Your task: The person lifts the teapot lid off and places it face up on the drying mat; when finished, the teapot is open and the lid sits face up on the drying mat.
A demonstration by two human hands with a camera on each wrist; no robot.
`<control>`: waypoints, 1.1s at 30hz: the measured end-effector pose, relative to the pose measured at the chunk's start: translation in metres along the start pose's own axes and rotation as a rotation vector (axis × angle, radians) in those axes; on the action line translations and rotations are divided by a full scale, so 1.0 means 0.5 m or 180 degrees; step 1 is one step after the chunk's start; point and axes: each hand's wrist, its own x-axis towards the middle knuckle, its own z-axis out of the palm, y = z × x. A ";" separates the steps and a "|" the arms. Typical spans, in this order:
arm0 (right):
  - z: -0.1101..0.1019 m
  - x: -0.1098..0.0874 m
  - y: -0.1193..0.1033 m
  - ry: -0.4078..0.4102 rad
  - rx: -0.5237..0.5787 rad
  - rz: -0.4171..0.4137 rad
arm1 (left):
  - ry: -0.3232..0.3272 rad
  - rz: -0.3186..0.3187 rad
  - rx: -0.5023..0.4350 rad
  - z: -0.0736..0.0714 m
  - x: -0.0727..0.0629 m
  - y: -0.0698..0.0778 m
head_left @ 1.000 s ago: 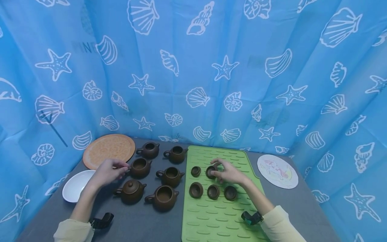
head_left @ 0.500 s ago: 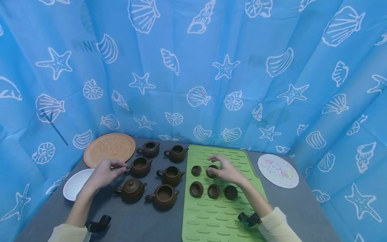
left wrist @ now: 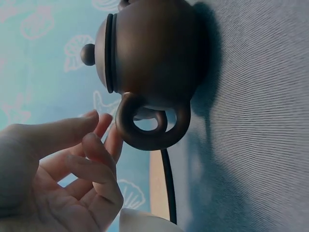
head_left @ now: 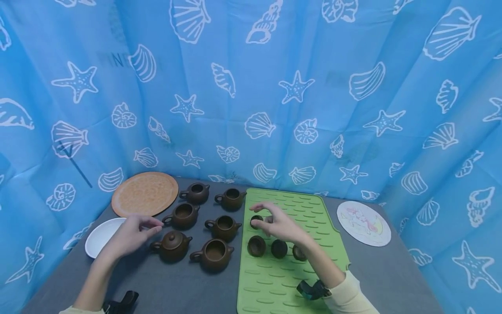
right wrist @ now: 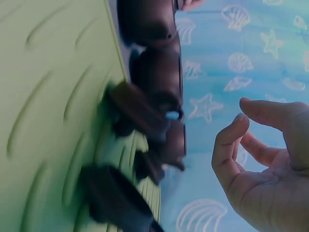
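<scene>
My left hand (head_left: pixel 133 233) is loosely curled and holds nothing. It is nearest the handles of a lidded brown teapot (head_left: pixel 172 246) and a lidless brown teapot (head_left: pixel 184 216). In the left wrist view, fingertips (left wrist: pixel 91 114) lie beside the handle of the lidded teapot (left wrist: pixel 154 53); I cannot tell whether they touch. Over the green mat (head_left: pixel 270 288), my right hand (head_left: pixel 280 224) has bent fingers and nothing between them. Below its fingertips sits a small brown lid (head_left: pixel 256 221). Another lid is partly hidden behind the fingers. Several lids, such as one lid (head_left: pixel 256 246), lie nearer me.
Several lidless teapots, including the front teapot (head_left: pixel 213 255), stand left of the mat. A round tan board (head_left: pixel 145 194) and a white dish (head_left: pixel 103 237) are on the left. A round picture plate (head_left: pixel 364 223) lies right of the mat. The blue curtain (head_left: pixel 251 96) closes off the back.
My right hand has moved left, from the second lid in the back row towards the leftmost lid. My left hand has drawn slightly back from the lidless teapot's handle.
</scene>
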 end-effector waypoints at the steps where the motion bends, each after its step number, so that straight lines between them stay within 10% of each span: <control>1: 0.006 0.002 -0.003 -0.0024 0.0031 -0.0007 | -0.0017 -0.0014 -0.0007 0.001 -0.003 0.000; 33: 0.268 0.140 -0.100 -0.0625 0.0608 -0.0403 | 0.0137 -0.0487 -0.0099 0.046 -0.058 -0.010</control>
